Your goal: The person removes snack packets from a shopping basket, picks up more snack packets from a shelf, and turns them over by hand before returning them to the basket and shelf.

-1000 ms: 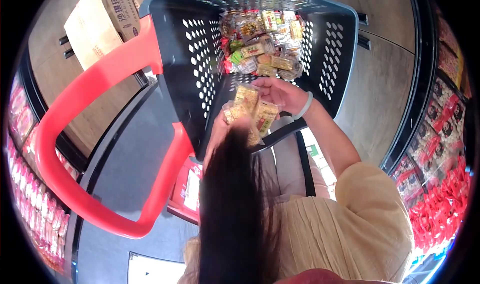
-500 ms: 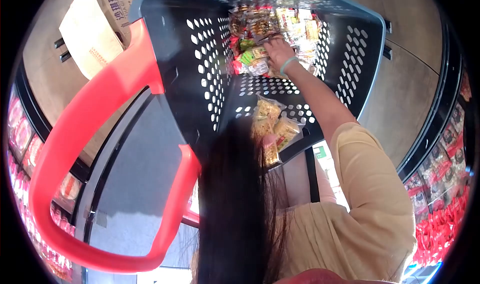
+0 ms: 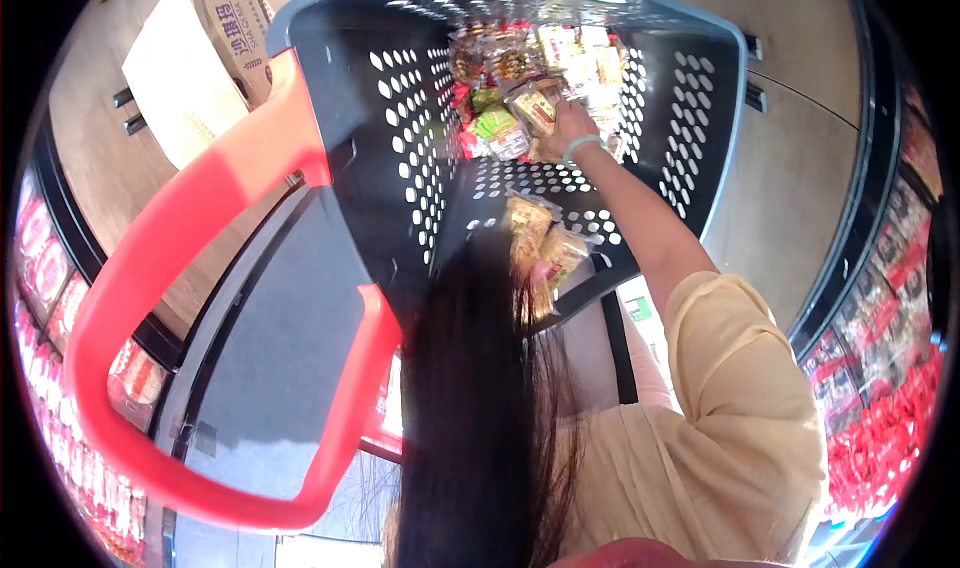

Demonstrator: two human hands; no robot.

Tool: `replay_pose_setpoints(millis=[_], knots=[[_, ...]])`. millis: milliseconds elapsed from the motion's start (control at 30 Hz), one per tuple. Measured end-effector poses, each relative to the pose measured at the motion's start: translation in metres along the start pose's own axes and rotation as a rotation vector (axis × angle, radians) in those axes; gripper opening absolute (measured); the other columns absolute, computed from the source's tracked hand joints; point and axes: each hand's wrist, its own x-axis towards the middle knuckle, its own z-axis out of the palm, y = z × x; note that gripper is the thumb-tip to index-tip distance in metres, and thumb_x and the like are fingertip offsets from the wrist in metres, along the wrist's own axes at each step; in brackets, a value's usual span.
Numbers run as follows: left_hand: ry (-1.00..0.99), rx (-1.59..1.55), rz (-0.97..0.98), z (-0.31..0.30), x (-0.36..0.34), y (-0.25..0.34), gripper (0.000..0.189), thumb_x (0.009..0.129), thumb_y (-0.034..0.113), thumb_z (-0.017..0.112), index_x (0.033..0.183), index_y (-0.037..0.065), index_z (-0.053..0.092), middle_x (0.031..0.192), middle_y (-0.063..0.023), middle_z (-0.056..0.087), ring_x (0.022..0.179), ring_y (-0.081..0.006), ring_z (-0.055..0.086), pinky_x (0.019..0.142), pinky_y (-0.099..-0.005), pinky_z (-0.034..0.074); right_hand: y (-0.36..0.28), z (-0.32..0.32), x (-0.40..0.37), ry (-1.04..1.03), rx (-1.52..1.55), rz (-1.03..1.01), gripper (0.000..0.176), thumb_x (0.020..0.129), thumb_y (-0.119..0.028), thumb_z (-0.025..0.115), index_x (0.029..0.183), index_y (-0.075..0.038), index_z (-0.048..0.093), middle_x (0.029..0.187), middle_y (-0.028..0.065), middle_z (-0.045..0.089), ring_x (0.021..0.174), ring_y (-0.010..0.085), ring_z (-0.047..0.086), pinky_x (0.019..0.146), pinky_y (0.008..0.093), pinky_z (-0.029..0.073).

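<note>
Deep inside the dark grey shopping basket, my right hand grips a clear-wrapped snack packet with a pale label. A pale green band circles that wrist. Around it lie several other wrapped snacks, with a green packet to its left. Nearer to me, several wrapped golden snack bars are bunched above the basket's near side. A bit of my left hand shows holding them; long dark hair hides the rest of it.
The basket's large red handle loops out to the left. An open cardboard box stands behind it at upper left. Wooden cabinet fronts surround the basket, and shelves of packaged goods line both sides.
My right hand has closed on a snack packet and lifted it slightly from the pile. The golden bars at my left hand stay nearly in place. The view has shifted a little.
</note>
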Motion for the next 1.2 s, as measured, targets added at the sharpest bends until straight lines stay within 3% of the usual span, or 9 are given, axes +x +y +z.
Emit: replay_pose_setpoints(millis=[333,367,467,600,667,800,933,1033,1200], knots=[[-0.182,-0.332,0.035,0.036,-0.031,-0.004,0.05,0.09,0.016,0.061,0.135,0.002,0.042,0.129,-0.0156,0.051,0.112,-0.0242,0.055,0.096,-0.0384,0.047,0.015,-0.136,-0.179,0.447,0.304,-0.143,0.058,0.07,-0.029,0.069,0.117,-0.003,0.05,0.112,0.0223,0.053,0.105,0.0396,0.054,0.091,0.0449,0.045],[-0.184,-0.458,0.006,0.04,-0.04,-0.005,0.048,0.099,0.021,0.046,0.143,0.008,0.033,0.14,-0.0122,0.044,0.121,-0.0288,0.048,0.101,-0.044,0.044,0.011,-0.155,-0.205,0.479,0.328,-0.14,0.056,0.069,-0.028,0.069,0.115,-0.002,0.051,0.109,0.0224,0.054,0.102,0.0396,0.055,0.089,0.045,0.045],[-0.166,-0.106,-0.027,0.048,-0.067,-0.001,0.06,0.093,0.034,0.057,0.142,0.009,0.034,0.133,-0.0105,0.049,0.124,-0.0276,0.046,0.101,-0.0422,0.043,0.01,-0.172,-0.267,0.669,0.46,-0.223,0.053,0.068,-0.027,0.068,0.112,-0.001,0.054,0.102,0.0242,0.058,0.098,0.0393,0.056,0.087,0.044,0.046],[-0.028,0.119,0.104,0.088,-0.12,-0.006,0.059,0.086,0.05,0.059,0.135,0.021,0.042,0.129,-0.0006,0.049,0.115,-0.0213,0.05,0.078,-0.0371,0.051,0.002,-0.196,-0.368,0.664,0.636,-0.228,0.06,0.068,-0.032,0.069,0.117,-0.001,0.054,0.111,0.0233,0.058,0.105,0.038,0.057,0.09,0.0421,0.047],[-0.28,0.049,0.019,0.109,-0.138,0.001,0.048,0.088,0.053,0.055,0.126,0.023,0.051,0.119,0.0041,0.057,0.102,-0.0168,0.057,0.063,-0.0333,0.05,0.005,-0.203,-0.414,0.662,0.658,-0.211,0.062,0.068,-0.034,0.068,0.118,0.0,0.053,0.115,0.024,0.056,0.104,0.0378,0.057,0.089,0.0416,0.048],[-0.39,0.091,-0.088,0.139,-0.159,0.003,0.049,0.087,0.057,0.054,0.123,0.023,0.054,0.117,0.0037,0.06,0.095,-0.0186,0.06,0.063,-0.036,0.053,0.016,-0.225,-0.502,0.719,0.644,-0.14,0.058,0.072,-0.031,0.069,0.118,0.0,0.052,0.104,0.0208,0.057,0.094,0.0388,0.059,0.082,0.042,0.05],[-0.406,0.265,-0.087,0.154,-0.156,-0.005,0.056,0.085,0.057,0.056,0.13,0.024,0.048,0.126,0.0004,0.053,0.109,-0.0219,0.052,0.069,-0.038,0.052,0.043,-0.245,-0.572,0.89,0.713,-0.161,0.061,0.073,-0.032,0.069,0.121,0.001,0.051,0.102,0.0175,0.055,0.08,0.0287,0.062,0.074,0.0385,0.05],[-0.584,0.307,-0.128,0.187,-0.171,-0.022,0.064,0.091,0.051,0.051,0.141,0.015,0.036,0.139,-0.0063,0.041,0.123,-0.024,0.041,0.094,-0.0397,0.046,0.062,-0.267,-0.633,1.005,0.763,-0.103,0.062,0.071,-0.029,0.07,0.122,0.001,0.051,0.1,0.0158,0.056,0.073,0.0244,0.06,0.07,0.0354,0.05],[-0.6,0.358,-0.036,0.245,-0.187,-0.079,0.055,0.087,0.057,0.054,0.126,0.018,0.053,0.116,-0.0007,0.061,0.095,-0.0186,0.06,0.067,-0.0303,0.054,0.125,-0.295,-0.713,1.181,1.131,-0.267,0.061,0.074,-0.012,0.069,0.128,-0.003,0.045,0.091,0.0008,0.053,0.065,0.0048,0.048,0.062,0.0206,0.044]])
